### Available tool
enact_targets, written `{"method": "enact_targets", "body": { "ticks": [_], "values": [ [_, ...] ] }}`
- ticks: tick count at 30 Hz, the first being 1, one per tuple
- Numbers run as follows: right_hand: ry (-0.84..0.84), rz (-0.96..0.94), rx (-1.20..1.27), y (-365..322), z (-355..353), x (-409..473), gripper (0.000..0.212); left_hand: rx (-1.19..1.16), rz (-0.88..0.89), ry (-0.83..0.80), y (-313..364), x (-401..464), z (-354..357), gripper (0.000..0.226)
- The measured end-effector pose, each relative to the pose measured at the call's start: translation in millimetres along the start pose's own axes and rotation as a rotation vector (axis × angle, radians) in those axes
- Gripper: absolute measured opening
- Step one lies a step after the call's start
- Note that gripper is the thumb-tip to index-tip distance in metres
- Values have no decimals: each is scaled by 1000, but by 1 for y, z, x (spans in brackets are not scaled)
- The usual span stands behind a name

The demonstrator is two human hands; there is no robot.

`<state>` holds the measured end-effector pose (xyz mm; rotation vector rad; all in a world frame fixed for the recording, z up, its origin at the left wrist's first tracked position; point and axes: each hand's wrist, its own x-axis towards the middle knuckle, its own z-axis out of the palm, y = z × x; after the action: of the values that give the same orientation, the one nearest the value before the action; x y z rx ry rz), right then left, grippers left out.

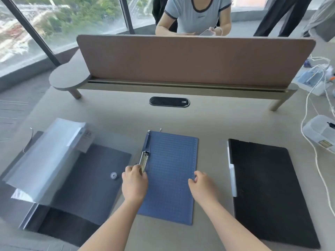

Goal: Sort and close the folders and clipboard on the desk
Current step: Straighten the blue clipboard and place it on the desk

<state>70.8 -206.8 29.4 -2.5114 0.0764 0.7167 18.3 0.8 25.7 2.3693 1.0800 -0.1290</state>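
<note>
Step in hand, as I judge it: closing the blue clipboard [170, 176], which lies flat on the desk [208, 120] directly in front of me, between the two folders. My left hand [134, 183] is at the board's left edge, fingers curled and pinching the near end of the metal clip [144, 161]; the clip lever looks tilted up rather than seated, though I cannot tell how far it is raised. My right hand [202, 182] rests on the board's right edge, fingers loosely bent and pressing down, gripping nothing, apparently to steady it. To my left the translucent grey folder [87, 180] lies open, its clear flap [45, 160] lifted and folded back, the snap button [113, 175] exposed, a white label card [86, 142] near its top. To my right the black folder [268, 192] lies flat, seemingly shut, a white tab [232, 180] along its left edge. Next move, by my estimate: ease the clip down flat while the right hand keeps the board from sliding, then turn to the open folder, lay the flap over and press the snap. Risk: the clip springing onto my fingers if released abruptly.
</note>
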Motion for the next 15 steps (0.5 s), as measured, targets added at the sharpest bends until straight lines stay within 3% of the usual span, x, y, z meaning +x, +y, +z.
{"method": "enact_targets", "body": {
  "ticks": [11, 15],
  "values": [
    [133, 256, 148, -13, 25, 10, 13, -87, -34, -62, -19, 27, 2, 24],
    [163, 284, 207, -16, 25, 13, 24, -112, -94, -81, -18, 34, 4, 22]
  ]
}}
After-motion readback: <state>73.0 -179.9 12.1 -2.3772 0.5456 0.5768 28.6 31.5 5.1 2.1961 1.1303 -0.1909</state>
